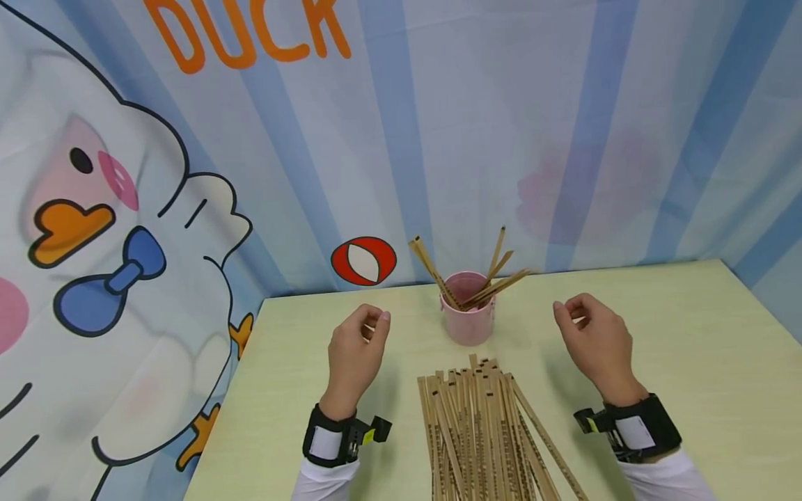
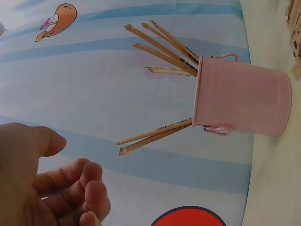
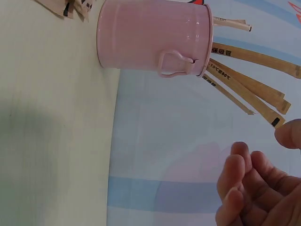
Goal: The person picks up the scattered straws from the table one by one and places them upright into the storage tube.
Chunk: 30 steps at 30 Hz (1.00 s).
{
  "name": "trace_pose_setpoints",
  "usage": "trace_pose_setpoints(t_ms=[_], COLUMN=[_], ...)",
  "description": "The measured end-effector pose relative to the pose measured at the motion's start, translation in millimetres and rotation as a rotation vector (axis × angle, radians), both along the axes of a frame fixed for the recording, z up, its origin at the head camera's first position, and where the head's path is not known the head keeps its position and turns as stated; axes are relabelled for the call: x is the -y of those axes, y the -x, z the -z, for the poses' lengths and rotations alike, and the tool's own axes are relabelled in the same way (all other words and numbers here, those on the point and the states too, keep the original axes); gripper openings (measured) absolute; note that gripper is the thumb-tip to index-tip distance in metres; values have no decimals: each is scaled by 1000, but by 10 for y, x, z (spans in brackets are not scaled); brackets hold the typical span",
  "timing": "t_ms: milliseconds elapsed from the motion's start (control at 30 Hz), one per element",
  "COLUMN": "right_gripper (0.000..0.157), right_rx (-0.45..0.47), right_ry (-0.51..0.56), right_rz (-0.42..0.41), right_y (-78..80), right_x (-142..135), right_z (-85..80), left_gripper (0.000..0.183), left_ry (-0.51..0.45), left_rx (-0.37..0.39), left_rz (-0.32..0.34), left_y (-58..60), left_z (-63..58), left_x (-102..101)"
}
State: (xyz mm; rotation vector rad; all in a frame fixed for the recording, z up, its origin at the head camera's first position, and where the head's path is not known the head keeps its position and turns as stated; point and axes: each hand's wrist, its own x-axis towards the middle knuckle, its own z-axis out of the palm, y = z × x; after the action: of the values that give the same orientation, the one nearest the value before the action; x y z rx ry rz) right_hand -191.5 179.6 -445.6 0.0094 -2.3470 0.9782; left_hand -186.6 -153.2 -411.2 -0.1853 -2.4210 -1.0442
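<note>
Pale blue fabric backdrop [image 1: 476,139] with darker stripes hangs behind a smooth, pale yellow-green surface [image 1: 702,362]; a large printed white duck [image 1: 156,396] fills its ten o'clock side, with orange "DUCK" lettering [image 1: 276,52] toward eleven. From the middle of the work area, a pink, round, handled metal-looking bucket [image 1: 468,328] stands upright at twelve o'clock, with a few slim brown paper-wrapped straws [image 1: 432,270] leaning out over its rim. At six o'clock lies a thick bundle of matching brown wrapped straws [image 1: 476,431], running out of the head view.

Left hand [image 1: 356,358] hovers at nine o'clock, right hand [image 1: 596,351] at three, both apart from bucket and bundle. Each grip is loosely curled, thumb parted from fingers, pinching nothing. This reads as a pause between handlings, with straws divided between bundle and bucket; handling one more would call for a fine thumb-and-finger pinch.
</note>
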Motion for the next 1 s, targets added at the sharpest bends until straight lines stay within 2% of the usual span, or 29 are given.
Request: trace_pose_setpoints(t_ms=[167, 367, 467, 600, 700, 833, 1000], right_gripper=[33, 33, 33, 33, 34, 34, 34], right_rx=[91, 94, 99, 112, 115, 120, 125], right_ry=[-55, -61, -60, -61, -63, -67, -67], right_rz=[-61, -77, -77, -80, -79, -81, -84], right_y=[-36, -41, -43, -46, -45, -42, -44], right_x=[-33, -34, -34, -36, -38, -39, -36], right_z=[71, 82, 90, 105, 116, 131, 130], left_gripper=[31, 31, 30, 26, 22, 21, 25], left_ry=[13, 53, 118, 256, 364, 475, 570], left_rx=[24, 57, 125, 260, 333, 386, 437], left_rz=[3, 31, 61, 110, 156, 201, 227], left_y=[-7, -18, -35, -75, -112, -154, -169], left_z=[20, 55, 99, 219, 350, 529, 701], left_x=[-4, -6, -18, -38, -46, -58, -115])
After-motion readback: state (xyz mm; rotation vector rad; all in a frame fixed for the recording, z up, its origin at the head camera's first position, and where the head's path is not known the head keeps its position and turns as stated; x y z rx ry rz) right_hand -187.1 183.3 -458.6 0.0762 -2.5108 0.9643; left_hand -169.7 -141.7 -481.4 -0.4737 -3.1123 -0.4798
